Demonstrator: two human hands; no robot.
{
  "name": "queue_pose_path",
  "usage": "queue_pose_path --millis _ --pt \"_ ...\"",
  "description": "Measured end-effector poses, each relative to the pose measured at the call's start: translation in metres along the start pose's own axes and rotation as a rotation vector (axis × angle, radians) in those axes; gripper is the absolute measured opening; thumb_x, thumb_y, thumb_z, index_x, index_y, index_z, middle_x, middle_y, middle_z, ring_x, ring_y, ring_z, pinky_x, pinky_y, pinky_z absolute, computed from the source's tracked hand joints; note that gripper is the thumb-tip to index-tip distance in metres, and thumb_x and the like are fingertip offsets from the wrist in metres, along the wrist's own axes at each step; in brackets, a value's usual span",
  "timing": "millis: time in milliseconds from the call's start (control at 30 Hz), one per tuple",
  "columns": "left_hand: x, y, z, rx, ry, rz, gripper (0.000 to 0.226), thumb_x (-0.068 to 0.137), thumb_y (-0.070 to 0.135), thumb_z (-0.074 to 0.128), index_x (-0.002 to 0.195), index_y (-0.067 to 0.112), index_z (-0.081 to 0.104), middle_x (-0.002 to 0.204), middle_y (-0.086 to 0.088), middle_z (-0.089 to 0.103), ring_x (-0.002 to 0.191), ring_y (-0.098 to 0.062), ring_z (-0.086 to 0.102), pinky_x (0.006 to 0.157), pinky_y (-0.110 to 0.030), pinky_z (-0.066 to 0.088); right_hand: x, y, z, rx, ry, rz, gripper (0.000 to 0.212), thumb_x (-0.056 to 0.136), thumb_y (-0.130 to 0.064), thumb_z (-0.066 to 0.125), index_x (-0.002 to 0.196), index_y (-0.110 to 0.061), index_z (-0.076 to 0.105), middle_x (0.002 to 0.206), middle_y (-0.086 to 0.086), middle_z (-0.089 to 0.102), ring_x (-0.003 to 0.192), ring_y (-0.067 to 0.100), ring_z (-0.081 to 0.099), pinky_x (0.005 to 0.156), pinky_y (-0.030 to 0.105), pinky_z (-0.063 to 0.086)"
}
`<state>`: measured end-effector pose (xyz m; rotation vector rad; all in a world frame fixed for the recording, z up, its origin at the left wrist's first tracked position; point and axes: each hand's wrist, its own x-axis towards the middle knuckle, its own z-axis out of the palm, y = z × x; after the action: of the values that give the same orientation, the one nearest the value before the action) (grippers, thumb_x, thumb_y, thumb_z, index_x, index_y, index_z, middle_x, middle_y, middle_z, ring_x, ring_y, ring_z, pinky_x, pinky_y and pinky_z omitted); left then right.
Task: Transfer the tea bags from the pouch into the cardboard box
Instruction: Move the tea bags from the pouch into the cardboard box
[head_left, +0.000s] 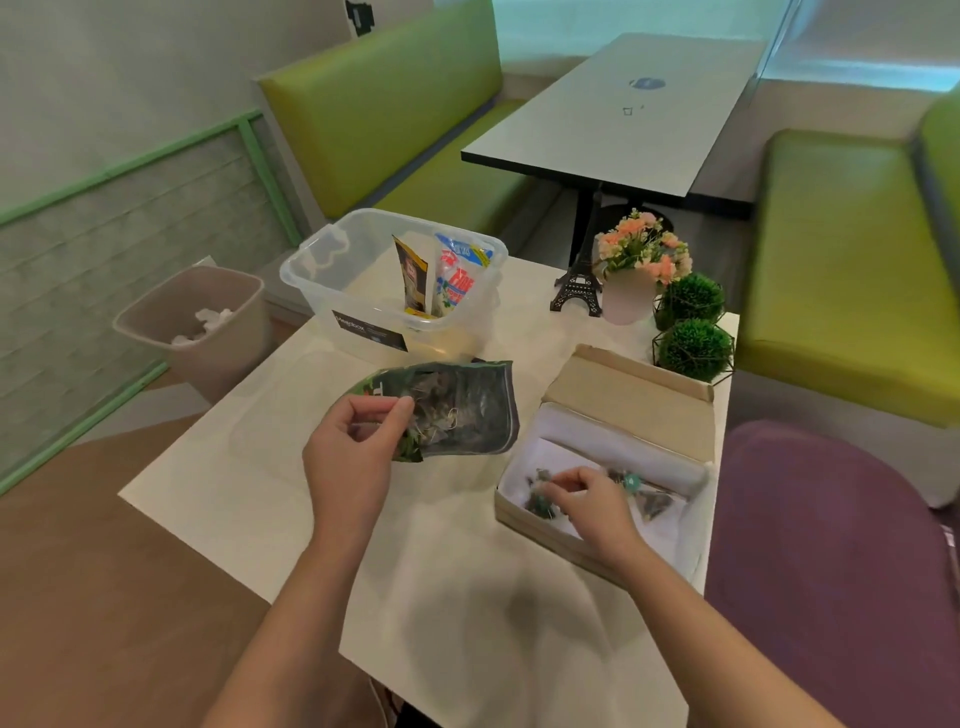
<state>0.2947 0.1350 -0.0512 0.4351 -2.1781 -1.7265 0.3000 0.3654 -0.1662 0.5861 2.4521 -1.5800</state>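
Tea bags (545, 501) are being set down inside the cardboard box (540, 538) by the right hand (589, 501), fingers curled on them. The pouch (467, 415) is pinched open by the left hand (358, 447); another reach inside seems needed next.

Left hand (353, 447) pinching; right hand (587, 499) curled, lowered.
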Motion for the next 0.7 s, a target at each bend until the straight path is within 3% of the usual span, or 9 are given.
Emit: queue_pose_path --millis 100,200,333,400,500,600,700 --pt "-0.001 0.0 -0.002 -0.015 0.005 -0.01 0.01 0.082 0.03 0.082 0.077 0.026 0.074 0.073 0.005 0.074 0.069 -0.015 0.064 0.077 -0.053 0.061 -0.006 -0.004 0.001 -0.044 0.0 -0.048 0.007 0.086 -0.024 0.072 0.087 -0.017 0.071 0.085 -0.007 0.069 0.084 0.011 0.064 0.075 0.028 0.05" --pt "-0.001 0.003 -0.005 -0.009 0.014 -0.019 0.009 0.081 0.029 0.083 0.077 0.026 0.075 0.071 0.003 0.074 0.071 -0.026 0.066 0.078 -0.053 0.061 -0.017 -0.025 -0.001 0.039 0.073 -0.14 0.008 0.09 -0.019 0.066 0.083 -0.018 0.069 0.079 -0.007 0.068 0.072 0.003 0.061 0.067 0.021 0.047" --pt "0.002 0.009 -0.013 0.02 0.028 0.003 0.008 0.081 0.027 0.083 0.078 0.024 0.076 0.072 0.0 0.073 0.078 -0.037 0.067 0.077 -0.045 0.061 -0.031 -0.069 0.003 0.157 0.139 -0.361 0.013 0.091 -0.032 0.067 0.094 -0.022 0.059 0.092 -0.006 0.06 0.073 -0.001 0.055 0.061 0.013 0.045" --pt "0.004 0.011 -0.017 0.034 0.04 0.026 0.008 0.082 0.025 0.082 0.078 0.023 0.075 0.071 -0.001 0.072 0.071 -0.033 0.065 0.068 -0.029 0.056 -0.03 -0.087 0.01 0.132 0.126 -0.438 0.015 0.089 -0.031 0.069 0.094 -0.026 0.055 0.102 -0.01 0.051 0.081 0.003 0.057 0.067 0.015 0.047" --pt "0.005 0.014 -0.023 0.071 0.074 0.061 0.008 0.084 0.023 0.08 0.079 0.022 0.073 0.07 0.004 0.07 0.062 -0.012 0.059 0.057 -0.011 0.046 -0.022 -0.11 0.022 0.082 0.082 -0.558 0.021 0.089 -0.009 0.066 0.091 -0.03 0.066 0.106 -0.009 0.045 0.093 0.005 0.057 0.074 0.008 0.046" --pt "0.004 0.013 -0.029 0.084 0.135 0.048 0.008 0.087 0.025 0.076 0.083 0.026 0.07 0.073 0.009 0.067 0.062 -0.006 0.056 0.059 -0.014 0.047 -0.017 -0.13 0.032 0.033 0.049 -0.587 0.045 0.086 0.006 0.057 0.114 -0.027 0.071 0.107 -0.007 0.047 0.095 0.003 0.052 0.084 0.008 0.044" --pt "0.0 0.01 -0.037 0.145 0.127 0.035 0.012 0.088 0.028 0.074 0.093 0.03 0.063 0.085 0.011 0.066 0.074 -0.005 0.062 0.065 -0.026 0.052 -0.019 -0.144 0.04 0.058 0.039 -0.583 0.049 0.086 0.008 0.057 0.125 -0.02 0.065 0.111 -0.006 0.048 0.092 0.01 0.055 0.084 0.013 0.047"
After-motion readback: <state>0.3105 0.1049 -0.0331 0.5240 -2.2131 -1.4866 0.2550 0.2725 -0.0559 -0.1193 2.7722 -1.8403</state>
